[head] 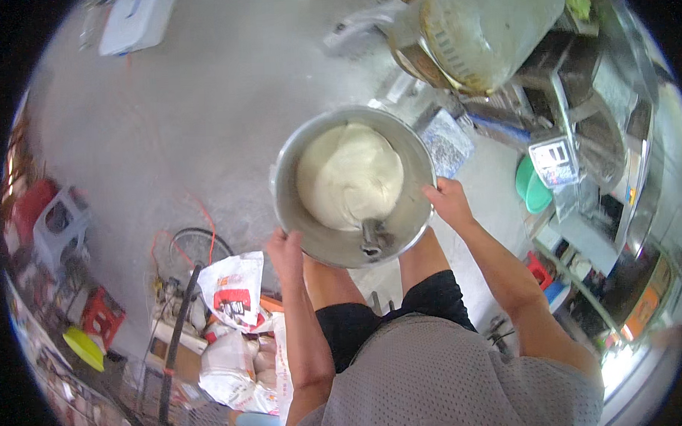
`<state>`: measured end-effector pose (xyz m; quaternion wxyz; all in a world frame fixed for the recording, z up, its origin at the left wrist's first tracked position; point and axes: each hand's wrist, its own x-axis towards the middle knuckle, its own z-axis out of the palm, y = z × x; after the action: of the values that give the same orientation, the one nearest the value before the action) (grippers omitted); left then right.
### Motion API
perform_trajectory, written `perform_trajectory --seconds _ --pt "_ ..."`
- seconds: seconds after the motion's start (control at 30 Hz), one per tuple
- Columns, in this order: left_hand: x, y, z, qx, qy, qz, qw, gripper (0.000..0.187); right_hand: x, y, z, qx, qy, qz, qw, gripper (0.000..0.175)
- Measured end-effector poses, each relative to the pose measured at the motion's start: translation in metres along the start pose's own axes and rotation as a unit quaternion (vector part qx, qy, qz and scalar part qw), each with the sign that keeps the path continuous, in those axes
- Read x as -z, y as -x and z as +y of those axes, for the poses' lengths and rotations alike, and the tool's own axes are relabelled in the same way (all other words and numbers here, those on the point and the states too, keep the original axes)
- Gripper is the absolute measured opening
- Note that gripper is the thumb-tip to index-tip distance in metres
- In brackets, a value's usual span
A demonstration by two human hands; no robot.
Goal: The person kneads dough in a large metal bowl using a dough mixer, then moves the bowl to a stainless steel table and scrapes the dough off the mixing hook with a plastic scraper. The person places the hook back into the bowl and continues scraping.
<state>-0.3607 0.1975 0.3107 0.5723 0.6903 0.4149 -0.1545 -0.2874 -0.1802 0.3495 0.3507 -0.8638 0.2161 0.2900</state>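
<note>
A large round metal mixing bowl (pixel 287 158) is held in front of my body above the floor. Pale, smooth dough (pixel 356 167) lies inside it, with a metal dough hook (pixel 371 237) resting at the side nearest me. My left hand (pixel 286 251) is closed on the bowl's near left rim. At the right side, my right hand (pixel 449 201) grips the rim with the thumb on top. The bowl's underside is hidden.
Sacks (pixel 231 290) and a wheeled cart with a dark handle (pixel 179 331) stand at lower left. Upper right are a big cloudy plastic container (pixel 481 33) and machinery. Plastic stools (pixel 62 222) stand far left; an orange cord (pixel 211 229) crosses the concrete floor.
</note>
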Motion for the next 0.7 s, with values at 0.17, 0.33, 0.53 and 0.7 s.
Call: perform_trajectory --seconds 0.17,0.33,0.53,0.7 --pt "0.077 0.091 0.046 0.018 -0.128 0.024 0.991 0.020 0.032 0.067 -0.060 0.075 0.059 -0.051 0.994 0.043" --pt "0.135 0.143 0.095 0.031 -0.022 0.081 0.996 0.023 0.044 0.119 -0.140 0.113 0.041 -0.068 0.990 0.037" --pt "0.212 0.154 0.137 -0.037 -0.018 0.112 0.993 0.026 0.044 0.161 -0.233 0.159 0.006 -0.069 0.985 0.035" --pt "0.266 0.141 0.178 -0.087 0.039 0.187 0.978 0.024 0.033 0.155 -0.323 0.270 0.038 -0.039 0.961 0.036"
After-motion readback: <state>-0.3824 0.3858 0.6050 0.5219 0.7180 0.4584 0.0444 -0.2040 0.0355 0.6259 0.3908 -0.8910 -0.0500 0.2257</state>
